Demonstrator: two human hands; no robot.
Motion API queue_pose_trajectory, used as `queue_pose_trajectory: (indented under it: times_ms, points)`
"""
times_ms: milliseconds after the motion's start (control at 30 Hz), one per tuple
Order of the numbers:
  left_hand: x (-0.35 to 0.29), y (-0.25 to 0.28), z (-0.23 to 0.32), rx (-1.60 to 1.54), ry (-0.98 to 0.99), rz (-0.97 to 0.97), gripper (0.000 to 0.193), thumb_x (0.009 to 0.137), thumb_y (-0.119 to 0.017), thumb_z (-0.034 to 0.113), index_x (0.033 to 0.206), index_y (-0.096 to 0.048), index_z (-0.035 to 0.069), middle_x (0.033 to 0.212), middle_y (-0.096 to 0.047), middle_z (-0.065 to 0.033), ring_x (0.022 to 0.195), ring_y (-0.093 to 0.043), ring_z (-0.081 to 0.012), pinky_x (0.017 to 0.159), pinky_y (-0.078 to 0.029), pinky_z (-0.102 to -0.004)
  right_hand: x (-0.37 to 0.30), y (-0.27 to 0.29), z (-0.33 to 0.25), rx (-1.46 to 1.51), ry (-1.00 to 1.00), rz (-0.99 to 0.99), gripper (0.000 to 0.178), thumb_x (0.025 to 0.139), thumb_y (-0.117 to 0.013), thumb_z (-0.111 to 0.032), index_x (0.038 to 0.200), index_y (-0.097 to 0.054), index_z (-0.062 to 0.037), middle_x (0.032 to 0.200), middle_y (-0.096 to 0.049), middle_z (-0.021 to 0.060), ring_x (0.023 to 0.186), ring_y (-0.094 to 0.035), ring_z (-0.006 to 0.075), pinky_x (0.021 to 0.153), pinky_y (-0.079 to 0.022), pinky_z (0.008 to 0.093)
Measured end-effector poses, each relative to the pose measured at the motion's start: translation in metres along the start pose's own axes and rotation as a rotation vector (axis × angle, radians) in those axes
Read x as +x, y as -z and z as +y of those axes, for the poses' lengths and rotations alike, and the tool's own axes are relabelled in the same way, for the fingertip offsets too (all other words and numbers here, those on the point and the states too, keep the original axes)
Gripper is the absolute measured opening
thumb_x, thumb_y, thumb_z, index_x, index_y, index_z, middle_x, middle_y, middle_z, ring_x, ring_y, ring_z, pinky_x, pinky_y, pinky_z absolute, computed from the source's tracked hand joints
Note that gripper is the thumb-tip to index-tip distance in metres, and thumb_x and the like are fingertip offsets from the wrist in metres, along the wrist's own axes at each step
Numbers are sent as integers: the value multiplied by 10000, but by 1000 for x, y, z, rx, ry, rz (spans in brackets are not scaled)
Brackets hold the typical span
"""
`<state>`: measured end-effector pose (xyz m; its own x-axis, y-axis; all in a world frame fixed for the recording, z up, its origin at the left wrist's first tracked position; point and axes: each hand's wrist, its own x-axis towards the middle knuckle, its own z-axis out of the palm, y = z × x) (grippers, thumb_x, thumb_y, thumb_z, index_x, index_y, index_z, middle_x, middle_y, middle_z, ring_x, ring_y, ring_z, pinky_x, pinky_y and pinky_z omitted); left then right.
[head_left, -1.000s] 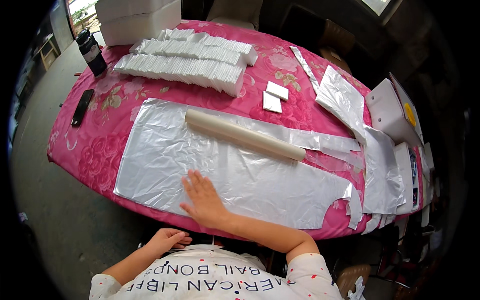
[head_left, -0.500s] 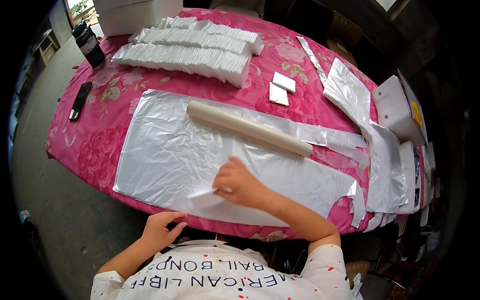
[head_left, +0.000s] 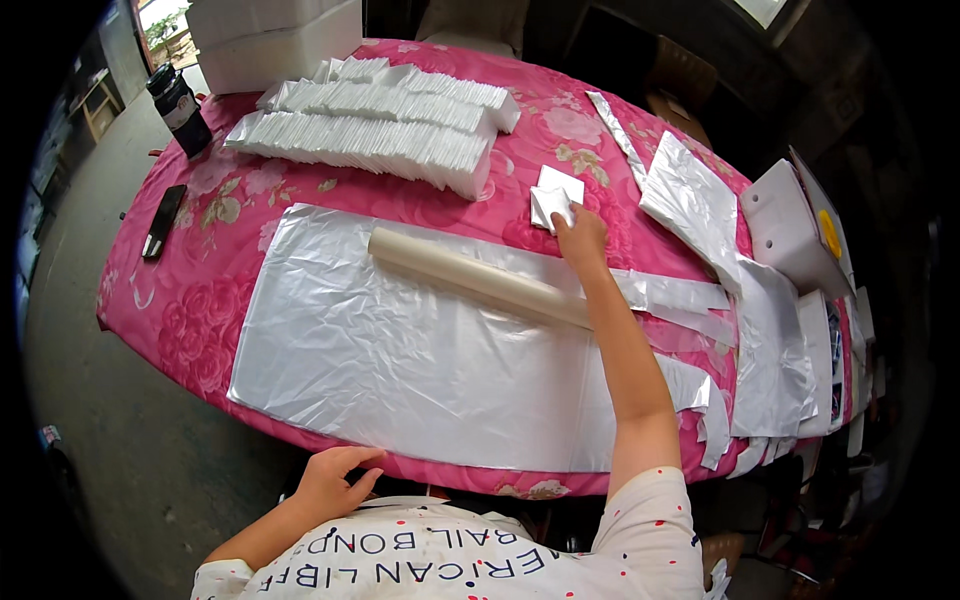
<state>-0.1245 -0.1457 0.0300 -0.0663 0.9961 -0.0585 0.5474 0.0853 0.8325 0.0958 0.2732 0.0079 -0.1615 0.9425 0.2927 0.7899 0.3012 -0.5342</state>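
Observation:
My right hand reaches across to the far right of the table, its fingertips closed on a flat white folded packet. This packet lies over a small pile of similar white packets. Nearer me, a large flat sheet of silvery-white film is spread out. Across its far side lies a long beige roll, and my right forearm hides the near right end of it. By the table's front edge rests my left hand, thumb and fingers apart, holding nothing.
Several rows of stacked white packets stand at the back left, before a white foam box. A dark bottle and a black phone are on the left. Film pieces and a white box lie right.
My right hand has moved from the near part of the film sheet out to the small pile, carrying the white packet onto it. My left hand has barely moved.

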Motion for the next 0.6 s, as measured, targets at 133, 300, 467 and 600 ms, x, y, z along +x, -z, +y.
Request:
queue_pose_trajectory:
  times_ms: [133,300,467,600]
  points:
    - [4,1,-2,17,-64,13,240,752,-670,81,986,-649,29,878,-664,-126,770,-640,-257,671,-512,-306,-73,38,-4,60,374,-169,452,776,-655,-327,1108,-602,-25,1039,-612,169,952,-559,341,874,-408,419]
    - [32,-6,9,31,-242,-93,247,739,-661,46,985,-639,38,894,-668,-119,763,-644,-269,661,-508,-323,-162,104,3,-147,225,-330,480,758,-686,-270,1153,-570,-25,1065,-576,156,994,-524,326,893,-409,396]
    - [84,-41,34,107,-451,-191,457,758,-656,132,1184,-523,36,1198,-519,-177,1055,-521,-337,855,-445,-381,-255,130,-20,32,55,-561,510,803,-632,-273,1207,-514,14,1142,-528,194,1094,-468,338,938,-383,406]
    - [108,-86,54,283,-550,-149,670,770,-648,310,1316,-392,18,1431,-207,-259,1306,-234,-440,1037,-291,-447,-281,119,-12,88,324,-519,538,858,-530,-324,1276,-454,5,1368,-354,211,1271,-330,330,1043,-279,414]
